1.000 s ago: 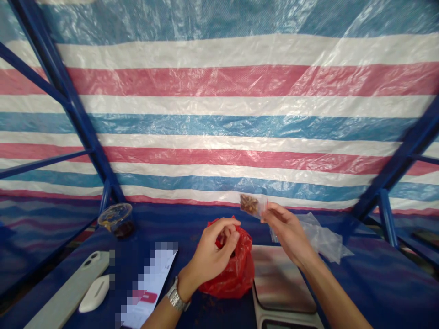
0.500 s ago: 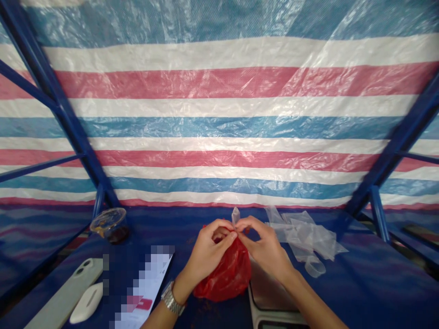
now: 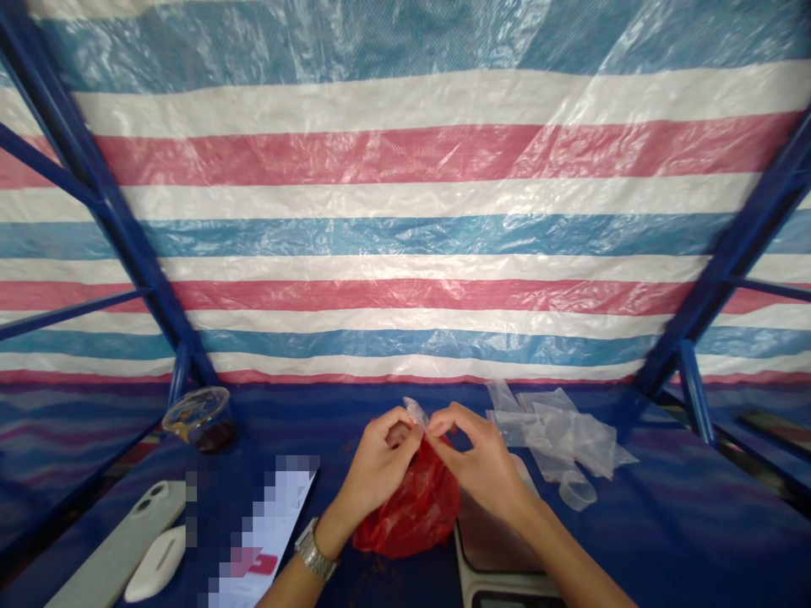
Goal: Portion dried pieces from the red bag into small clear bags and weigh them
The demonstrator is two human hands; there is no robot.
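Both hands meet at the front middle of the blue surface, over a crumpled red plastic bag (image 3: 421, 515). Between them a small clear plastic bag (image 3: 414, 410) pokes up, its end leaning to the left. My left hand (image 3: 380, 464), with a metal watch on the wrist, pinches it with thumb and forefinger. Pressed together against its right side are the thumb and forefinger of my right hand (image 3: 485, 464). Whatever the clear bag contains is hidden behind my fingers. Partly under my right forearm lies a kitchen scale (image 3: 491, 540) with a metal plate.
Several clear plastic bags (image 3: 557, 431) lie at the right, by a small clear cup (image 3: 577, 491). Leftward are a lidded plastic tub (image 3: 212, 426) with dark contents, a phone (image 3: 120, 540), a white earbud case (image 3: 157, 564) and a lit screen (image 3: 279, 523). Blue metal bars (image 3: 136, 253) flank a striped tarp.
The clear bag's end has tipped from upright to leaning left. My hands have shifted slightly left and down, still pinching it. The whole view has also moved a little.
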